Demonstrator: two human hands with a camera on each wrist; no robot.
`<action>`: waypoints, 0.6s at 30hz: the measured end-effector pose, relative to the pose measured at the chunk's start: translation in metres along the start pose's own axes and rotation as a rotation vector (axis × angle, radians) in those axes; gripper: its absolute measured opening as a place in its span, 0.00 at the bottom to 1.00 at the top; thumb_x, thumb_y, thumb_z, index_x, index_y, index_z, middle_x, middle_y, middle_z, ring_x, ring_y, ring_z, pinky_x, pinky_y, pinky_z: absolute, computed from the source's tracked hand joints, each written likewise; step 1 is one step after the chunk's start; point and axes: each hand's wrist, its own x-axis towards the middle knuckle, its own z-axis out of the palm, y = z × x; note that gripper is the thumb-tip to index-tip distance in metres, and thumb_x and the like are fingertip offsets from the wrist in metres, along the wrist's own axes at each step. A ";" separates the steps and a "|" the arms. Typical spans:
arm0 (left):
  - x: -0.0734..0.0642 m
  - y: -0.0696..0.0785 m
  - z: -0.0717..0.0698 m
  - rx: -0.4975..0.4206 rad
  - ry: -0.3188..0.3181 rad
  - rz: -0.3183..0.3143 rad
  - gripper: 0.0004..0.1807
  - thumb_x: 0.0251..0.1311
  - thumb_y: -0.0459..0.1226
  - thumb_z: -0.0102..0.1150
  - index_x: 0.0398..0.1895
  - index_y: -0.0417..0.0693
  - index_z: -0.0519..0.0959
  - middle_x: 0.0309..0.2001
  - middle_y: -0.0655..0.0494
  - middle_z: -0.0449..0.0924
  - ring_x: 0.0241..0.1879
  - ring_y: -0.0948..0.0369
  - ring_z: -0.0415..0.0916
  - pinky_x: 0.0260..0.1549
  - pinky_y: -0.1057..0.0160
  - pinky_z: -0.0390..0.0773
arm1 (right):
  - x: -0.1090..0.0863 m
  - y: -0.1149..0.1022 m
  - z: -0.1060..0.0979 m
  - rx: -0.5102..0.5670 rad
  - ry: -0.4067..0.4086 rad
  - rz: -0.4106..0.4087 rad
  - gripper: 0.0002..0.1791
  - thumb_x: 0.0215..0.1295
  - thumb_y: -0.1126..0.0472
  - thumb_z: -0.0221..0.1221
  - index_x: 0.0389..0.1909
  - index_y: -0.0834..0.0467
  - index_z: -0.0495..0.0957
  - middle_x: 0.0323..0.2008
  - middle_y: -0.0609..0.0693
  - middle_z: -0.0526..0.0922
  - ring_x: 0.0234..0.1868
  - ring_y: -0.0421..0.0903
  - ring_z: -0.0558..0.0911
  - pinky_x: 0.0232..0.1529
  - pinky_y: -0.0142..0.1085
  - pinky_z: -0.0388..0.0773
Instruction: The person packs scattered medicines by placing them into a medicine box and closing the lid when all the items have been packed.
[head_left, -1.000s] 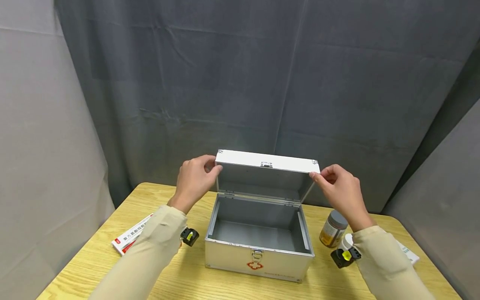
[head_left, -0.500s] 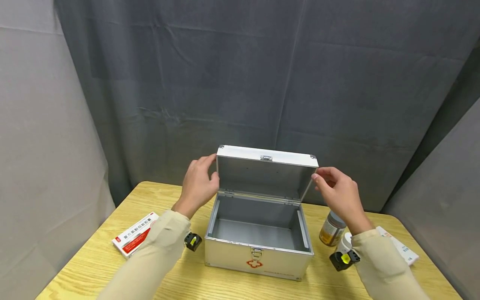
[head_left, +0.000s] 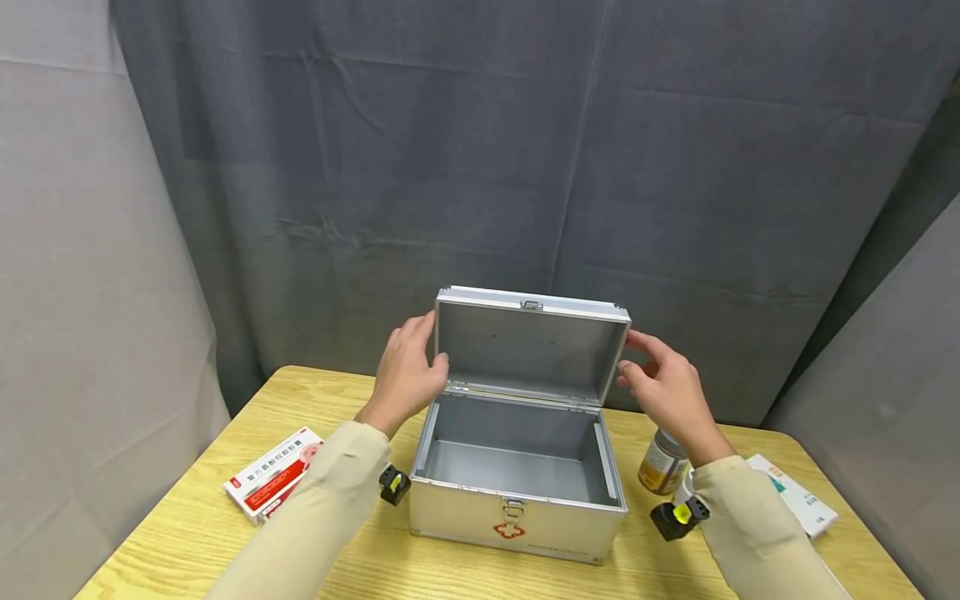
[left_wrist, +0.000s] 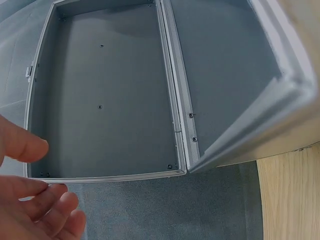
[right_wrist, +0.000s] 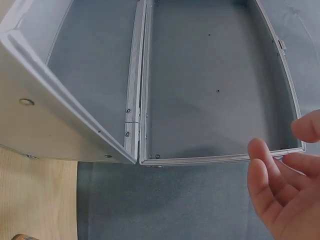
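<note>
A silver first-aid box (head_left: 517,521) with a red cross below its front latch stands on the table, its lid (head_left: 532,350) raised on the rear hinges. The grey inside holds nothing. My left hand (head_left: 408,375) is at the lid's left edge, fingertips behind the rim and thumb spread apart in front. At the right edge, my right hand (head_left: 667,392) touches the lid with its fingers, the thumb held away from it. In the left wrist view the thumb (left_wrist: 25,145) overlaps the lid's corner. The right wrist view has relaxed fingers (right_wrist: 260,180) right at the rim.
On the wooden table (head_left: 375,550), a white and red medicine carton (head_left: 273,475) lies to the left. To the right are a brown bottle with a grey cap (head_left: 663,462), a white bottle partly hidden by the right wrist, and a white carton (head_left: 798,496). Grey curtain (head_left: 480,167) hangs behind.
The lid has tilted further back, and both hands have followed it. Their thumbs have come off the lid's edges, loosening the earlier pinch.
</note>
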 end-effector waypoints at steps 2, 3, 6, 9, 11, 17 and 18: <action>0.000 -0.001 0.001 -0.006 -0.005 0.005 0.35 0.58 0.35 0.56 0.72 0.38 0.65 0.67 0.43 0.72 0.65 0.45 0.69 0.68 0.48 0.67 | 0.001 0.001 0.001 0.000 0.004 -0.001 0.28 0.73 0.60 0.51 0.72 0.59 0.64 0.65 0.62 0.75 0.45 0.57 0.86 0.28 0.32 0.75; 0.000 -0.002 0.000 -0.011 -0.011 0.003 0.35 0.59 0.36 0.56 0.72 0.39 0.65 0.67 0.43 0.72 0.66 0.45 0.68 0.69 0.48 0.66 | 0.001 0.002 0.001 -0.003 0.007 -0.003 0.28 0.73 0.60 0.51 0.72 0.59 0.64 0.65 0.62 0.75 0.44 0.56 0.87 0.28 0.32 0.75; -0.001 -0.004 0.000 -0.011 -0.042 0.001 0.36 0.60 0.37 0.56 0.74 0.39 0.63 0.69 0.42 0.69 0.68 0.45 0.67 0.70 0.47 0.65 | 0.003 0.002 0.001 -0.009 0.005 -0.003 0.28 0.72 0.60 0.51 0.72 0.59 0.64 0.65 0.62 0.75 0.43 0.54 0.87 0.29 0.32 0.76; -0.003 -0.007 -0.001 0.007 -0.090 0.008 0.38 0.61 0.38 0.57 0.74 0.37 0.61 0.71 0.41 0.67 0.69 0.44 0.65 0.69 0.45 0.66 | 0.004 0.001 0.001 -0.013 -0.006 -0.001 0.28 0.72 0.60 0.52 0.72 0.59 0.64 0.66 0.62 0.75 0.43 0.54 0.87 0.31 0.32 0.77; -0.005 -0.010 -0.001 0.021 -0.119 0.025 0.38 0.61 0.39 0.57 0.74 0.35 0.60 0.71 0.39 0.66 0.68 0.43 0.64 0.68 0.44 0.67 | 0.004 0.000 0.001 -0.011 -0.020 0.000 0.29 0.73 0.59 0.52 0.72 0.59 0.63 0.66 0.62 0.74 0.44 0.56 0.87 0.32 0.33 0.78; -0.022 -0.026 0.000 0.038 -0.178 0.059 0.35 0.62 0.39 0.57 0.71 0.32 0.64 0.70 0.37 0.67 0.67 0.41 0.65 0.67 0.43 0.66 | -0.001 0.003 -0.004 -0.070 -0.091 -0.018 0.31 0.73 0.55 0.52 0.74 0.57 0.60 0.68 0.61 0.71 0.45 0.54 0.86 0.34 0.35 0.75; -0.026 -0.030 0.000 0.045 -0.183 0.062 0.34 0.62 0.39 0.58 0.70 0.33 0.66 0.69 0.37 0.68 0.67 0.40 0.65 0.67 0.43 0.67 | -0.003 0.004 -0.005 -0.087 -0.103 -0.023 0.31 0.73 0.54 0.53 0.74 0.57 0.60 0.68 0.61 0.72 0.44 0.53 0.86 0.35 0.35 0.74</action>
